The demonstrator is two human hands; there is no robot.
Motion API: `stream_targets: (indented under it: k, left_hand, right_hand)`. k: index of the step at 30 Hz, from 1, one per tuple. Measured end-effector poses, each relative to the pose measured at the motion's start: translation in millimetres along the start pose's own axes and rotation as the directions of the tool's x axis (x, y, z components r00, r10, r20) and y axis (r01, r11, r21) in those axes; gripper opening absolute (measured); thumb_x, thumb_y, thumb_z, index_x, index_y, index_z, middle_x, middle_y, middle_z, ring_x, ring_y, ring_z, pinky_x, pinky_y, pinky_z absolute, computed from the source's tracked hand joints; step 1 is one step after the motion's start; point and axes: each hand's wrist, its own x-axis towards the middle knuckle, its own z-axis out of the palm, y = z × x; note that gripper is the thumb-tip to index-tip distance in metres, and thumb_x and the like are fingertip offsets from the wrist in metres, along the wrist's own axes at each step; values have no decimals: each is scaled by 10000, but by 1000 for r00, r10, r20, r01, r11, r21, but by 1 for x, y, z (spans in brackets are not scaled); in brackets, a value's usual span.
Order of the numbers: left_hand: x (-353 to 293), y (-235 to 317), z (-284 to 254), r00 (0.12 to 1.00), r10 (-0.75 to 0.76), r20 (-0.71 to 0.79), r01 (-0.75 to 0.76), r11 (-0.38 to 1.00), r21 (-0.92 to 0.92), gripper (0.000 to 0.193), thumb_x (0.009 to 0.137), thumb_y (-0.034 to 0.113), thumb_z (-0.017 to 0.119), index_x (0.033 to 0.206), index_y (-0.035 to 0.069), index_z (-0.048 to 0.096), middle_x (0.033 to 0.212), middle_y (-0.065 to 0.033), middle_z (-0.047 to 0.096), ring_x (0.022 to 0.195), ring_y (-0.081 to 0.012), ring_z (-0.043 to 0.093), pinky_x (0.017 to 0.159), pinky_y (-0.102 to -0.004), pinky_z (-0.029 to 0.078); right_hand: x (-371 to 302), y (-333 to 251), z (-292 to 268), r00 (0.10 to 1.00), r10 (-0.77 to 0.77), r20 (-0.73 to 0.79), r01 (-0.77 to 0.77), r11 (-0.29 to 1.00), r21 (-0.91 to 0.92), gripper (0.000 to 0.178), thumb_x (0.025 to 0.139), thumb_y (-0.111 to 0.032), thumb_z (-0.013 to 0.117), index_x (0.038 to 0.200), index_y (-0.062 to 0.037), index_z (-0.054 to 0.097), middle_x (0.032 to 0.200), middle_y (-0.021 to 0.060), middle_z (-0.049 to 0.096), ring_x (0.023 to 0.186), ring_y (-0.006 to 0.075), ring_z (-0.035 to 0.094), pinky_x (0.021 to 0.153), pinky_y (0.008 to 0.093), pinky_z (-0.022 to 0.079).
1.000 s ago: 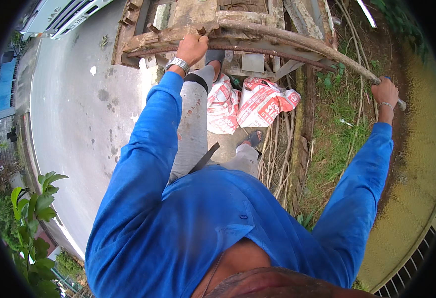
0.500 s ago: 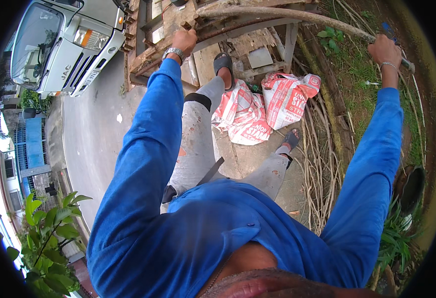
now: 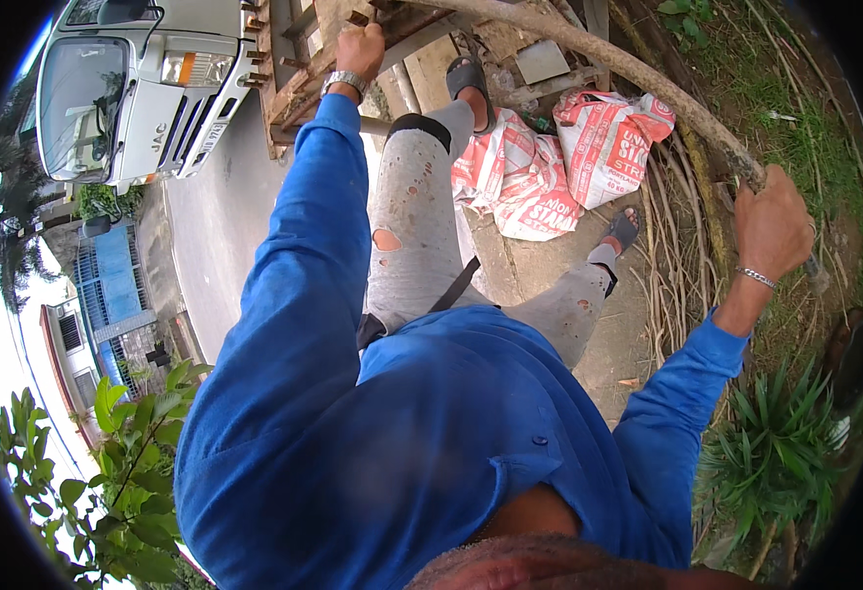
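Observation:
My left hand [image 3: 360, 54] is closed at the edge of a worn wooden workbench [image 3: 304, 84], beside a short rusty stub that sticks out there. What its fingers hold is hidden. Off to the right, my right hand [image 3: 774, 224] wraps round the near end of a long brown pole [image 3: 648, 77]. The pole slants across from the bench at the top, and its tip pokes out below my fist. Between my arms, two red and white sacks [image 3: 608, 143] lie crumpled on the ground near my sandalled feet.
A white truck [image 3: 142, 93] stands on the road at upper left. Thin cut branches [image 3: 682, 246] lie on the ground right of my feet. A leafy shrub [image 3: 122, 472] rises at lower left, and a spiky green plant [image 3: 776, 442] grows at lower right.
My right hand has pulled the pole's near end down toward my body, so the pole now slants more steeply. My left hand keeps its place at the bench edge.

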Motion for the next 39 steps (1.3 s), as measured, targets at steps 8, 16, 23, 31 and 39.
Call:
stream_targets:
  k: [8,16,23,31,39]
  left_hand:
    - [-25,30,-7,978,-186,95,195,977,-90,491,921,400,460,917,-24,706,971,-319,668,958,-510,631,895,-536,485]
    - [-31,37,-5,940,-340,44,342,929,-137,425,910,391,516,976,17,707,1016,-300,671,986,-508,630,904,-537,490]
    - [-31,40,-7,933,-350,78,359,916,-178,403,903,370,534,927,10,712,979,-294,673,973,-491,642,887,-527,500]
    - [-38,45,-17,932,-354,79,359,868,-342,355,912,326,549,876,8,702,811,-235,678,786,-403,660,728,-458,511]
    - [-56,111,-47,847,-396,353,307,-177,-935,223,1055,213,479,920,60,568,736,9,477,656,-122,480,553,-279,403]
  right_hand:
    - [54,26,-16,959,-115,259,67,980,188,281,744,-317,811,813,-90,661,804,152,676,740,397,652,633,487,494]
    - [62,112,-7,936,-145,321,88,979,186,291,744,-349,821,756,-100,670,697,161,654,656,387,640,585,469,484]
    - [48,129,7,891,-117,438,20,976,219,312,738,-363,826,729,-97,663,644,150,630,603,374,613,567,446,470]
    - [49,100,26,805,-125,580,-108,930,351,282,742,-352,819,806,-95,723,673,142,644,598,315,614,593,407,489]
    - [140,21,24,845,-188,501,-132,834,536,419,799,-462,800,875,-55,737,700,76,674,643,220,628,638,389,494]
